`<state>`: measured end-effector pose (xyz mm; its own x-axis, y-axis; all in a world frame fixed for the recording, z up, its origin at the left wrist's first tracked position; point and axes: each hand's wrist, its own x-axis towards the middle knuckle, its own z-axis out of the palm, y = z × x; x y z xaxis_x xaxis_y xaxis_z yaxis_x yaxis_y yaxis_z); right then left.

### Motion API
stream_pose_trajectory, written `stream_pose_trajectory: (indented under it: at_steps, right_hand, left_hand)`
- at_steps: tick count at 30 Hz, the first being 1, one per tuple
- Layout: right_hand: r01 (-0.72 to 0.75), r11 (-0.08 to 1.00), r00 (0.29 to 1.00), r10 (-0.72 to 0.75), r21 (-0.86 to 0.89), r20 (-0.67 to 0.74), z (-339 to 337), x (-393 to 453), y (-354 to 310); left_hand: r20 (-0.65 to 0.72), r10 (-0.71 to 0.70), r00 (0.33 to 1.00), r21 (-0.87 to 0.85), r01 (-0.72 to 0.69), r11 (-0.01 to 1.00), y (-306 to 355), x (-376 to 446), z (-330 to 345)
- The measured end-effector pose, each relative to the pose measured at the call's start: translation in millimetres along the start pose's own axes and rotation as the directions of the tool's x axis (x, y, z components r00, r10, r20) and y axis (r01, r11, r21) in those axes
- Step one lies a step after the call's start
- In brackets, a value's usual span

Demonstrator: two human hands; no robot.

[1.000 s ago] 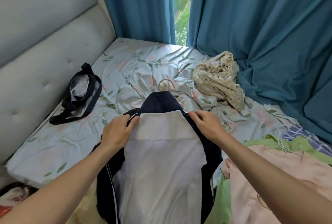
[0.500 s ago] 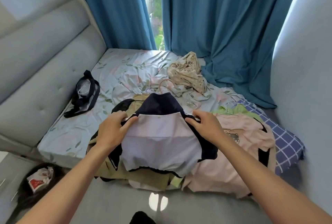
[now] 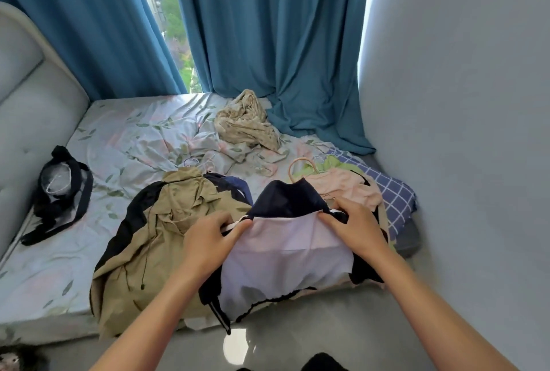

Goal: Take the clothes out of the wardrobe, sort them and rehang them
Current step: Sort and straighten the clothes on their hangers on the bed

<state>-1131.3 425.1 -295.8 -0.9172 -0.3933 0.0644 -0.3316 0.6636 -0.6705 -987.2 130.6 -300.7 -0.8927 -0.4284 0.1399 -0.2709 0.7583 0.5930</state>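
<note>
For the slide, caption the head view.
Both hands grip a navy-and-white garment over clothes piled on the bed.

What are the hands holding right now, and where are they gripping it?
Both hands hold the navy garment with white lining: the left hand pinches its upper left edge, the right hand its upper right edge.

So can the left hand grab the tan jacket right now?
Probably not yet: the left hand is busy pinching the navy and white garment. The tan jacket lies uncovered just beside it, so letting go would free it.
</note>
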Motion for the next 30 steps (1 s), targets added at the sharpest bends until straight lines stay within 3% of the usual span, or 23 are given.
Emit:
stream_pose_trajectory:
  at_steps: [9,18,23,30]
  right_hand:
    - [-0.139,0.986,0.986,0.129,-0.094,-0.107,-51,13,54]
    - [-0.179,0.980,0.976,0.166,-0.090,-0.141,-74,134,150]
    - [-0.227,0.970,0.974,0.227,-0.083,-0.010,-57,255,237]
    - [-0.208,0.955,0.936,0.257,-0.213,0.241,29,406,376]
  left_hand:
    - [0.185,0.086,0.979,-0.128,-0.063,0.990,44,51,66]
    - [0.267,0.054,0.962,-0.128,-0.020,0.992,82,170,167]
    - [0.297,0.021,0.955,-0.065,-0.002,0.998,93,267,256]
    - [0.396,0.002,0.918,0.047,-0.022,0.999,38,389,417]
